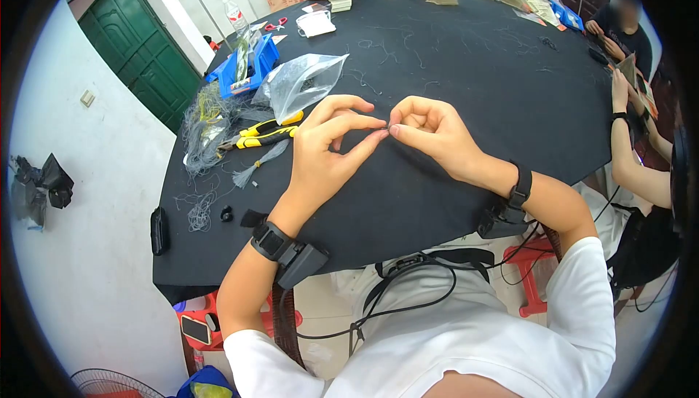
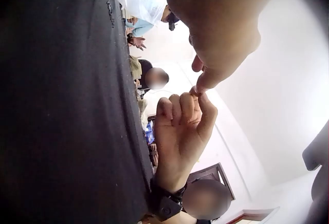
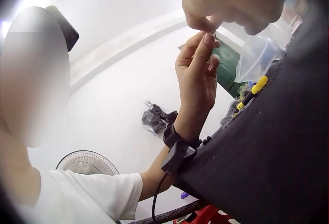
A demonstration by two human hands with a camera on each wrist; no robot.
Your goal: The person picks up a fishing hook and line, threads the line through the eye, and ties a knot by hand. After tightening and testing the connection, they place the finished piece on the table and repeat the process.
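Note:
Above the front part of the black table my left hand [image 1: 328, 143] pinches with thumb and index finger, the other fingers loosely bent. Facing it, my right hand [image 1: 440, 136] also pinches with thumb and index finger, its other fingers curled in. Between the two sets of fingertips is a tiny dark piece [image 1: 387, 128], too small to tell its kind. The left wrist view has the right hand [image 2: 180, 126] meeting the left at the fingertips. In the right wrist view the left hand [image 3: 198, 75] is seen from the thumb side, and the piece is mostly hidden.
Left of the hands lie yellow-black pliers [image 1: 266, 136], a tied tuft of grey thread [image 1: 261, 165] and a heap of tangled thread [image 1: 204, 125]. Behind them are a clear plastic bag [image 1: 306, 81] and a blue bin [image 1: 251, 70]. Other people sit around the black table [image 1: 502, 99].

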